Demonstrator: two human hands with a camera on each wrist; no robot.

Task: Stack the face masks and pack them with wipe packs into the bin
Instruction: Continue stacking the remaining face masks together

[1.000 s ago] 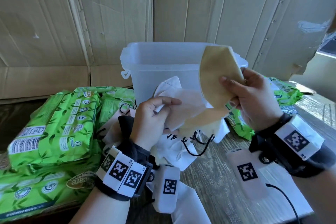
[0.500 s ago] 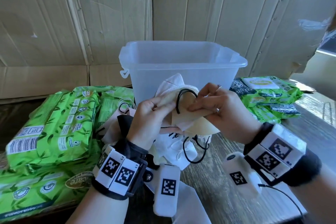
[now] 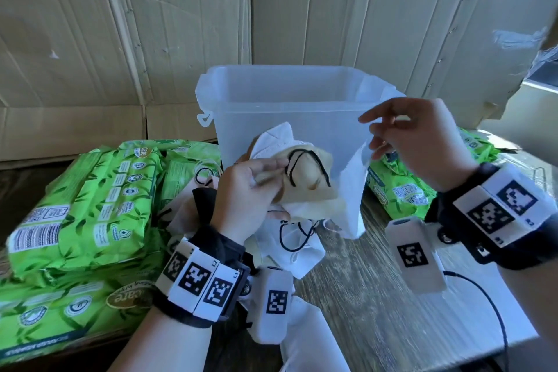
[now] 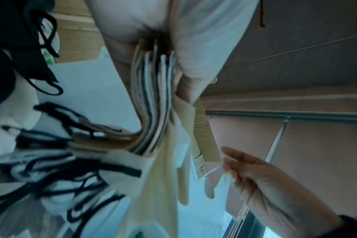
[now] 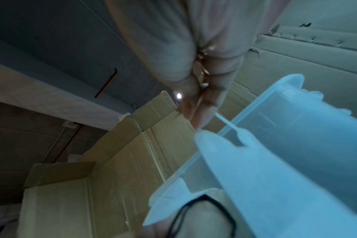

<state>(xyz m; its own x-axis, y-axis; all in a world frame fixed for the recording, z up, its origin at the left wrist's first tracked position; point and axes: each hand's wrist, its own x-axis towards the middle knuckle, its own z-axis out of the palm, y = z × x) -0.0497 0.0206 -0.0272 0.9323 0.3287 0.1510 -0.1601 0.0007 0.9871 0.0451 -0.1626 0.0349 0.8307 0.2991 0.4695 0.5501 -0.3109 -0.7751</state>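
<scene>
A stack of beige and white face masks (image 3: 305, 187) with black ear loops sits in front of the clear plastic bin (image 3: 296, 100). My left hand (image 3: 271, 170) grips the stack, thumb on top. In the left wrist view the stack's layered edges (image 4: 153, 83) are squeezed between thumb and fingers. To the right, my right hand (image 3: 374, 137) pinches the thin ear loop of a white mask (image 3: 351, 190) that hangs down beside the stack. The right wrist view shows the fingertips (image 5: 196, 116) on that loop and the white mask (image 5: 275, 177) below.
Green wipe packs (image 3: 84, 205) are piled on the left of the wooden table (image 3: 362, 296), and more wipe packs (image 3: 401, 190) lie on the right behind my right wrist. Loose white masks (image 3: 296, 248) lie under the stack. Cardboard walls (image 3: 151, 39) stand behind the bin.
My right hand laid the beige mask onto the stack in my left hand, then moved right and lifted a white mask by its ear loop.
</scene>
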